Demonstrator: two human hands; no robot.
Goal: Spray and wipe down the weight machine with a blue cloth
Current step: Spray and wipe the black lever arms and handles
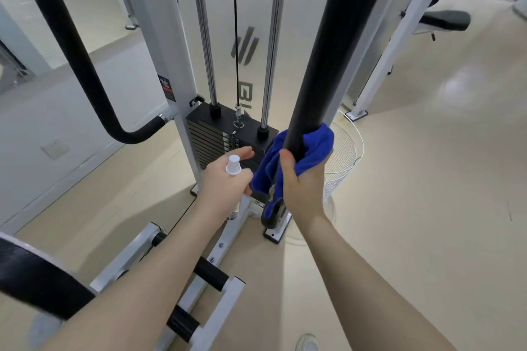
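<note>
A white-framed weight machine [159, 37] stands in front of me, with a black weight stack [216, 134] between two chrome guide rods. A thick black padded bar [333, 45] runs down on the right. My right hand [299, 188] presses a blue cloth [310, 148] around the lower end of that bar. My left hand [225, 182] holds a small spray bottle with a white nozzle [233, 165], level with the weight stack and just left of the cloth.
A second black padded bar [71, 45] curves down at the left. A white wire basket [342, 157] stands on the beige floor behind the right bar. The machine's white foot frame [205, 302] lies below my arms. A black bench [445, 20] is at the far right.
</note>
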